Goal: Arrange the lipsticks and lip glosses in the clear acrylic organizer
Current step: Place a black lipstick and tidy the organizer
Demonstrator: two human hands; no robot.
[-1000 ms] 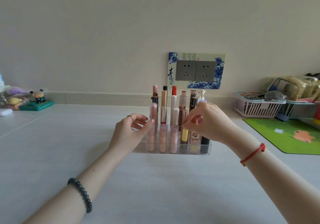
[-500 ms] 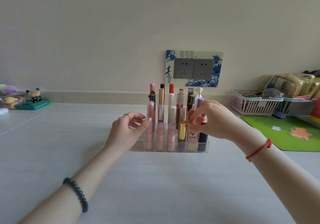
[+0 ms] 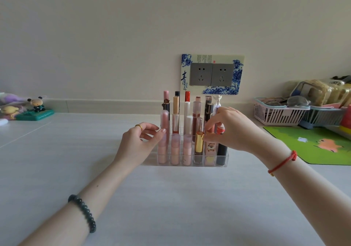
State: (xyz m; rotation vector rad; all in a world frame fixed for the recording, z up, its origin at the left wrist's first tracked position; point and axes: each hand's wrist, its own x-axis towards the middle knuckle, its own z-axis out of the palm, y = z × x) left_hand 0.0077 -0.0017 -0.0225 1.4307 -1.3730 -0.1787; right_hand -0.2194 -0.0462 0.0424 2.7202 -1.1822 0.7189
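Note:
The clear acrylic organizer [image 3: 225, 159] stands on the table at the centre, its slots filled with several upright lipsticks and lip glosses. Three pink tubes [image 3: 175, 148] fill the front left, and a gold-capped tube [image 3: 199, 143] stands beside them. My right hand [image 3: 231, 127] pinches the top of the bear-print lipstick [image 3: 210, 147] in the front row. A black tube with a red-and-white cap [image 3: 221, 150] stands just right of it, under my palm. My left hand [image 3: 140, 141] has relaxed fingers, their tips touching the front-left pink tube [image 3: 163, 150].
A blue-and-white socket plate [image 3: 211, 73] is on the wall behind. Pink and blue baskets [image 3: 279, 115] with glasses and pouches sit at the right, next to a green mat [image 3: 319, 145]. Small figurines [image 3: 35, 106] stand at the far left.
My right hand has shifted slightly to the right over the front-right slots, keeping its pinch. My left hand stays at the organizer's left end.

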